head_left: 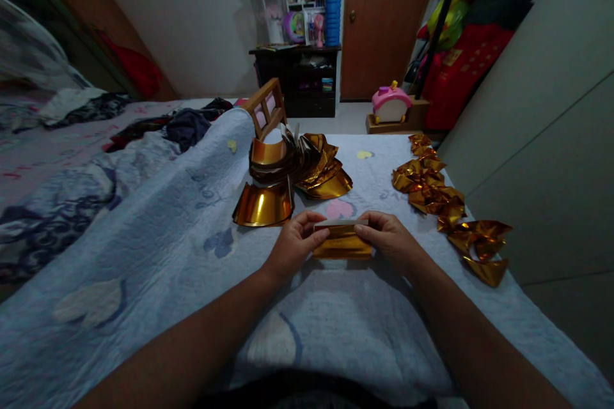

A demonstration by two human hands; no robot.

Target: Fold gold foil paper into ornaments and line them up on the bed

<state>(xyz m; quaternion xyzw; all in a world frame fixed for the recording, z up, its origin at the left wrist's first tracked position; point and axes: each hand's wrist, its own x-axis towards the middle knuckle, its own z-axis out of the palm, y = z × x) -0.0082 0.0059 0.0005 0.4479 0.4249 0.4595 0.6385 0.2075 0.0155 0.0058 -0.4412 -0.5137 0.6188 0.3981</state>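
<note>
Between my two hands is a sheet of shiny gold foil paper [342,246], with a pale strip along its far edge. My left hand [303,236] pinches its left end, thumb on top and fingers behind. At the other end, my right hand [382,235] grips it the same way, thumb pressed on the gold face. Just beyond my left hand lies a stack of curved gold foil sheets [266,203], with more fanned gold sheets [321,169] beside it. Off to the right, a row of folded, crumpled gold foil pieces [432,195] runs along the edge.
A pale blue quilted cover [192,307] with heart prints spreads under everything. A small wooden chair back [265,108] stands past the stack. Farther off are a dark cabinet [297,83], a pink toy [391,104] and a wooden door [384,25]. Bedding [115,166] lies left.
</note>
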